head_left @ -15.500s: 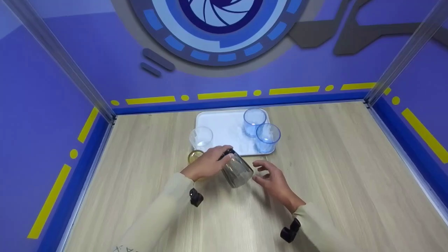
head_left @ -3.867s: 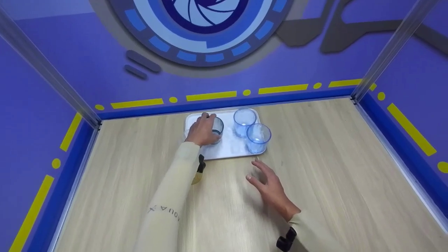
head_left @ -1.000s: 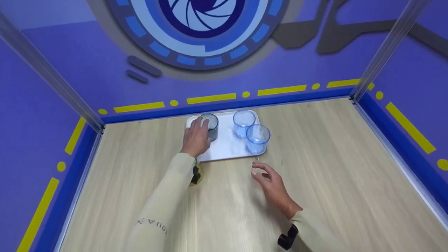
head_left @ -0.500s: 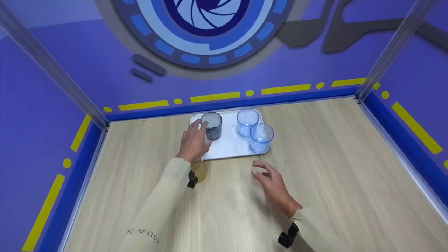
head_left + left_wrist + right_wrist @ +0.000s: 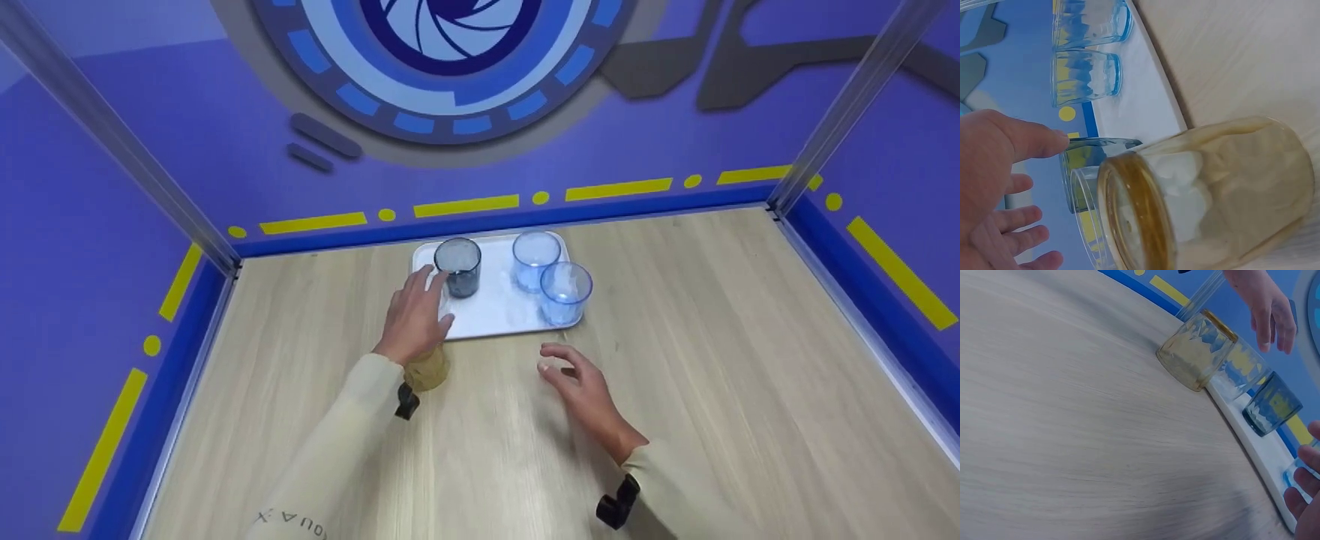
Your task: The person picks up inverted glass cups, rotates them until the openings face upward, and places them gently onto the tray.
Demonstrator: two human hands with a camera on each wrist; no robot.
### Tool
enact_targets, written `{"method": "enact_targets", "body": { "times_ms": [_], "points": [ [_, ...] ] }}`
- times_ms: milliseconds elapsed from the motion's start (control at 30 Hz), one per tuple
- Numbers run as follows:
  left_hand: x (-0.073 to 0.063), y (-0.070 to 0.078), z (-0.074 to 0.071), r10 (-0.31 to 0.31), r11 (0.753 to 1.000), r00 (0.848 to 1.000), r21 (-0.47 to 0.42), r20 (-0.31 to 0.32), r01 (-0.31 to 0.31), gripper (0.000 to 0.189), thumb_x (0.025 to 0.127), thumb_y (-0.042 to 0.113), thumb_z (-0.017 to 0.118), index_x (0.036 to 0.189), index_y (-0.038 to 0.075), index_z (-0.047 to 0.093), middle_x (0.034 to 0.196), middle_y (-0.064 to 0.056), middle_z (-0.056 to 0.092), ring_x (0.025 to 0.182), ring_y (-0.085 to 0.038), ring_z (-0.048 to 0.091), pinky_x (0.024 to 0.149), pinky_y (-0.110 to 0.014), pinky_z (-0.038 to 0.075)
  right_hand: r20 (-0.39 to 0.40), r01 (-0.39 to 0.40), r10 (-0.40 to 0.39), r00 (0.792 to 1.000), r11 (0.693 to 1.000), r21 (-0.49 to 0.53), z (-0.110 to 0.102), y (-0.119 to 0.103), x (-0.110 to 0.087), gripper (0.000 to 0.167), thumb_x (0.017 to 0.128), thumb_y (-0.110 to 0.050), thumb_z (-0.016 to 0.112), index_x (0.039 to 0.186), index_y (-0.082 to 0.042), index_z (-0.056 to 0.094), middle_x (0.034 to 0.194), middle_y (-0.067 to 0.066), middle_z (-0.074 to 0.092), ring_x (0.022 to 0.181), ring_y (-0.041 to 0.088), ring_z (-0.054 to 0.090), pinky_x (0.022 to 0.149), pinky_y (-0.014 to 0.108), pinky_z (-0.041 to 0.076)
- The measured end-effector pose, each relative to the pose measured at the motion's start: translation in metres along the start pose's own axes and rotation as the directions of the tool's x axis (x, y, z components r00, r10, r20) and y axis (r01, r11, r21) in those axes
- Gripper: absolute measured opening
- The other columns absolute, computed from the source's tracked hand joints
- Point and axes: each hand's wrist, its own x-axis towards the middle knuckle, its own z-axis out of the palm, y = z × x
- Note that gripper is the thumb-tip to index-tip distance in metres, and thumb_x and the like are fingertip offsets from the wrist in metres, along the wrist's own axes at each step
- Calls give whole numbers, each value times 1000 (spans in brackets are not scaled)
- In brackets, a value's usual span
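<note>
My left hand (image 5: pixel 411 319) hovers over the tray's left end, fingers spread and relaxed, holding nothing. Just beyond its fingertips a smoky grey glass (image 5: pixel 461 277) stands upright on the white tray (image 5: pixel 491 319). In the head view the hand mostly covers a colourless clear glass (image 5: pixel 1239 374), which the right wrist view shows between the grey glass and an amber glass (image 5: pixel 429 371). That amber glass stands on the table in front of the tray, partly behind the left wrist. My right hand (image 5: pixel 589 401), loosely bent and holding nothing, is over the table at the tray's front right.
Two blue-tinted glasses, a rear one (image 5: pixel 535 262) and a front one (image 5: pixel 566 296), stand close together at the tray's right end. The wooden table (image 5: pixel 712 337) is bounded by a purple-blue back wall (image 5: pixel 450 176) and side walls.
Earlier my left hand held the smoky grey glass tilted over the table, then set it on the tray. Over the last second it has let go and drawn back toward me. The right hand barely moved.
</note>
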Motion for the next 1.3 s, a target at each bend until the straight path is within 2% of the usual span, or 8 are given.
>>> {"method": "enact_targets", "body": {
  "times_ms": [333, 500, 700, 867, 1133, 1300],
  "points": [
    [-16, -5, 3, 9, 1000, 999, 16, -36, -9, 62, 87, 24, 70, 142, 11, 45, 145, -12, 40, 135, -27, 39, 104, -45, 41, 14, 25, -25, 1000, 1000, 10, 0, 1, 0, 29, 93, -29, 63, 119, -16, 63, 134, 2, 58, 127, 17, 50, 103, 44, 41],
    [-22, -7, 3, 23, 999, 998, 28, -60, -21, 60, 86, 22, 70, 139, 10, 48, 139, -13, 45, 128, -27, 44, 98, -44, 43, 14, 5, -5, 1000, 1000, 19, 1, -11, -2, 28, 94, -22, 62, 120, -11, 62, 134, 8, 58, 127, 21, 50, 104, 45, 39],
    [-32, -9, 4, -12, 1000, 998, 23, -64, 13, 59, 85, 22, 70, 139, 13, 47, 140, -11, 43, 128, -26, 43, 100, -43, 43, 15, 14, -14, 1000, 1000, 15, 2, -1, 1, 28, 93, -28, 64, 118, -16, 63, 131, 1, 60, 125, 18, 52, 102, 43, 42],
    [-40, -10, 8, -32, 999, 996, 19, -80, 34, 57, 86, 22, 68, 138, 13, 48, 140, -11, 42, 125, -26, 45, 98, -43, 44, 14, 5, -5, 1000, 1000, 10, 4, -1, 1, 30, 93, -29, 63, 120, -15, 63, 132, 3, 59, 125, 18, 52, 103, 43, 41],
    [-48, -13, 13, -28, 999, 995, 33, -94, 31, 54, 85, 22, 66, 135, 12, 51, 134, -10, 46, 119, -26, 48, 94, -43, 46, 18, -18, 19, 1000, 1000, -2, 4, -26, -8, 29, 95, -18, 60, 122, -6, 61, 133, 15, 57, 126, 26, 52, 103, 44, 42],
    [-54, -18, 16, -15, 1000, 994, 21, -104, 17, 53, 85, 26, 69, 133, 9, 53, 131, -12, 48, 117, -27, 50, 93, -45, 47, 23, -20, 20, 1000, 1000, -14, 3, -40, -14, 28, 95, -17, 59, 121, -5, 61, 132, 14, 58, 124, 28, 53, 102, 43, 44]
  ]
}}
